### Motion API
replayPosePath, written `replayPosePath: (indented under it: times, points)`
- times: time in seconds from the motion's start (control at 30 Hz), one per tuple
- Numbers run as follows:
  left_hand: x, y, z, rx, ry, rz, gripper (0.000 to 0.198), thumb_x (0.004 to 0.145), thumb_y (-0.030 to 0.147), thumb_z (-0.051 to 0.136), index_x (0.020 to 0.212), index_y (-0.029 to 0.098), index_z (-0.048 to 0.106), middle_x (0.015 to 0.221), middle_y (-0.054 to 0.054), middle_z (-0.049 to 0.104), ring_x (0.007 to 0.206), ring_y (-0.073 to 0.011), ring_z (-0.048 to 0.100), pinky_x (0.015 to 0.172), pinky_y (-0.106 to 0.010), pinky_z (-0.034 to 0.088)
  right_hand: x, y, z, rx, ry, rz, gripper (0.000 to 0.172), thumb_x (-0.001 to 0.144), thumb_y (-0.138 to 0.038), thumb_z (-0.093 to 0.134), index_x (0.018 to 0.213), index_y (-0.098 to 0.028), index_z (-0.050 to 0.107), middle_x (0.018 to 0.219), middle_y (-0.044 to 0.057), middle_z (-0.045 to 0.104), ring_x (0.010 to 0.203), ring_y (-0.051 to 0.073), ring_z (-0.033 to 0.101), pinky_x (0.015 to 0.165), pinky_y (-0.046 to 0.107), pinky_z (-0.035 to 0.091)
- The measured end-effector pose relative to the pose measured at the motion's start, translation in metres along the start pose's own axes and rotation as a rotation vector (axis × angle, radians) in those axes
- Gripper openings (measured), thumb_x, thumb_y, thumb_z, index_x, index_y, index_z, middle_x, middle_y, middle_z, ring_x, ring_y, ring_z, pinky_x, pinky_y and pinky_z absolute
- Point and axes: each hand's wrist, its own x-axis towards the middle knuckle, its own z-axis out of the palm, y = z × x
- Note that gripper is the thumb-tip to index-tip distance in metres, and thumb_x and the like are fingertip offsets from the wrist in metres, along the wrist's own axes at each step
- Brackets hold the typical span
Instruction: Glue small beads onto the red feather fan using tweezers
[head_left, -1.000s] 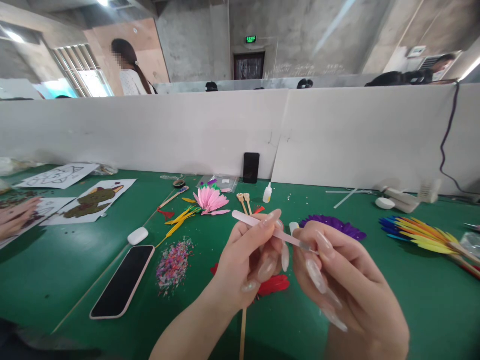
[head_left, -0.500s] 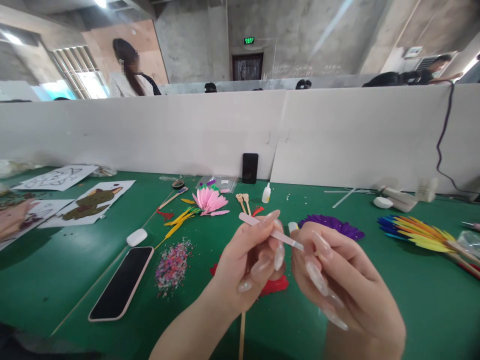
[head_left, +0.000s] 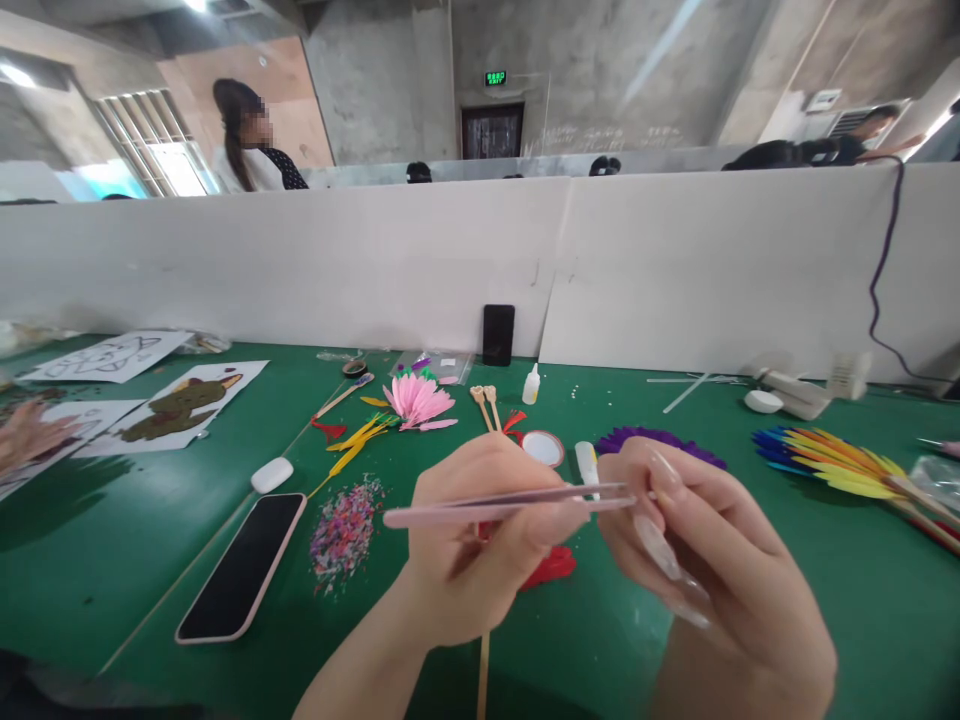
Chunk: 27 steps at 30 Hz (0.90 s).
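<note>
The left hand [head_left: 491, 545] grips slim, pale-pink tweezers [head_left: 442, 514], tips slightly parted; the right hand [head_left: 712, 540] pinches closed, on what I can't tell. Light, steady pressure suits.

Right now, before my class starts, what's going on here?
The left hand holds pink tweezers, tips close to the right hand; whether that hand grips anything is unclear. On the green table, red pieces lie below the hands, a purple bundle beyond the right hand, and a bottle stands upright. At far left, another person's hand is at a paper.
</note>
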Motion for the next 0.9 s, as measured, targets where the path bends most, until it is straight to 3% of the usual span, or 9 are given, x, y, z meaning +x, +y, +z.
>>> replayPosePath:
  times: [0.17,0.43,0.67,0.8,0.9]
  points:
    - [0.003,-0.001,0.0,0.288,-0.081,0.241,0.015,0.088,0.027,0.054,0.084,0.014,0.061,0.064,-0.002,0.061,0.062,-0.0107,0.054,0.053,-0.021,0.046,-0.001,0.001,0.0,-0.028,0.058,0.024,0.033,0.094,-0.036,0.045,0.067,-0.02,0.053,0.051,-0.006,0.035,0.039,0.005,0.02,0.033,0.019,0.012]
    - [0.004,-0.006,-0.001,0.433,-0.12,0.407,0.012,0.087,0.023,0.055,0.084,0.013,0.059,0.068,-0.002,0.059,0.06,-0.0101,0.052,0.049,-0.021,0.044,0.0,-0.005,0.001,-0.219,0.114,-0.02,0.035,0.093,-0.037,0.049,0.063,-0.019,0.05,0.047,-0.006,0.031,0.041,0.006,0.024,0.037,0.02,0.02]
    - [0.005,0.0,-0.007,0.422,-0.155,0.333,0.01,0.081,0.015,0.056,0.071,0.014,0.057,0.061,-0.001,0.057,0.055,-0.0096,0.049,0.046,-0.021,0.04,-0.001,-0.002,-0.001,-0.203,0.1,0.07,0.036,0.09,-0.041,0.053,0.063,-0.018,0.046,0.051,-0.007,0.029,0.042,0.005,0.021,0.037,0.02,0.016]
    - [0.005,0.005,-0.009,0.486,-0.173,0.249,0.017,0.081,0.016,0.055,0.064,0.016,0.055,0.054,0.0,0.054,0.048,-0.0083,0.045,0.043,-0.02,0.036,0.0,0.001,-0.003,-0.185,0.011,0.149,0.037,0.091,-0.043,0.049,0.064,-0.019,0.044,0.048,-0.008,0.027,0.04,0.004,0.019,0.036,0.02,0.013]
    - [0.005,0.005,-0.012,0.51,-0.23,0.277,0.018,0.084,0.02,0.053,0.066,0.017,0.056,0.054,0.001,0.054,0.046,-0.008,0.045,0.044,-0.021,0.035,0.002,-0.001,-0.004,-0.198,-0.002,0.146,0.038,0.092,-0.042,0.048,0.063,-0.018,0.044,0.048,-0.009,0.026,0.039,0.004,0.019,0.036,0.02,0.014]
